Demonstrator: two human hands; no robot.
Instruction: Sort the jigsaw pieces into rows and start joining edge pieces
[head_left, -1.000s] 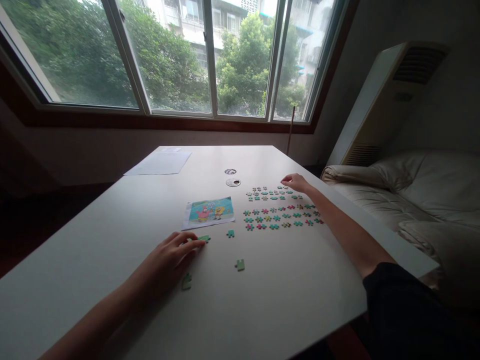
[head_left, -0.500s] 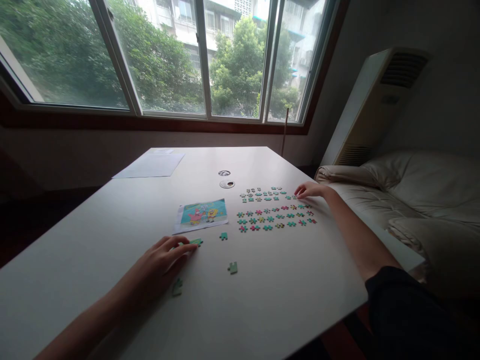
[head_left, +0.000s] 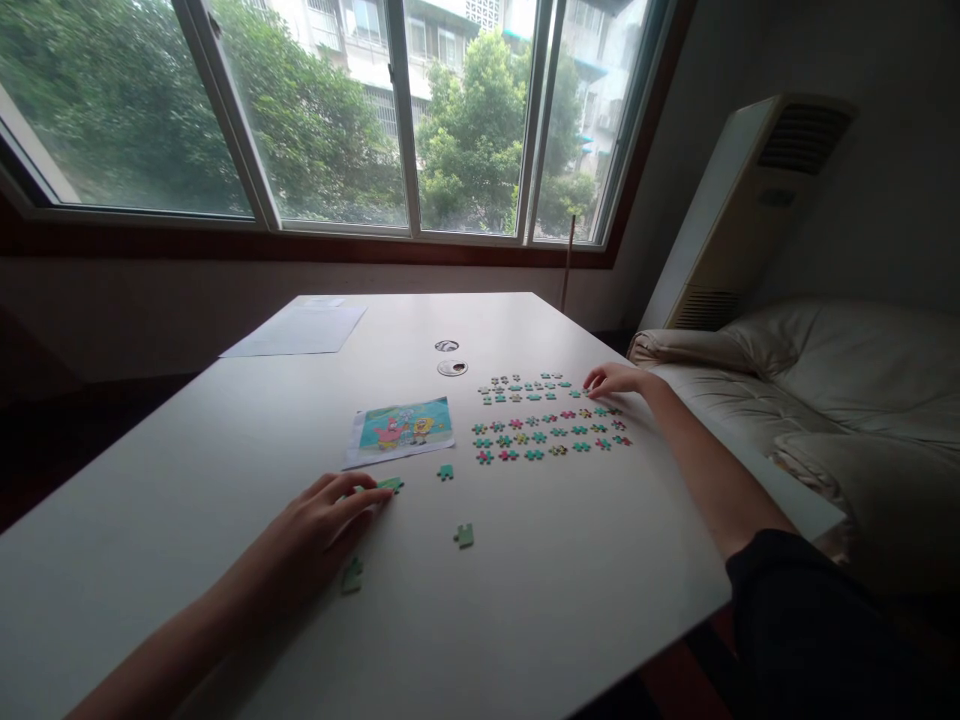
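My left hand [head_left: 330, 512] is low over the white table, its fingers curled and the thumb and fingertips pressed on green puzzle pieces [head_left: 391, 485], partly covered by the hand. A loose green piece [head_left: 352, 577] lies below that hand, another piece [head_left: 463, 536] to its right, and a teal piece [head_left: 445, 472] beyond. At the right, my right hand [head_left: 613, 380] reaches to the end of a row, its fingers closed on a small puzzle piece [head_left: 587, 393] that they partly hide. Rows of several colourful puzzle pieces [head_left: 539, 438] lie beside and in front of it.
A printed cartoon picture [head_left: 405, 428] lies between the hands. White paper sheets [head_left: 296, 330] are at the far left of the table [head_left: 225, 450]. Two round inserts [head_left: 452, 368] sit at the table's middle. A sofa [head_left: 795, 390] borders the right side, below a window.
My right hand has shifted slightly left, its fingertips now over the piece at the row's end. The left hand stays on the green pieces.
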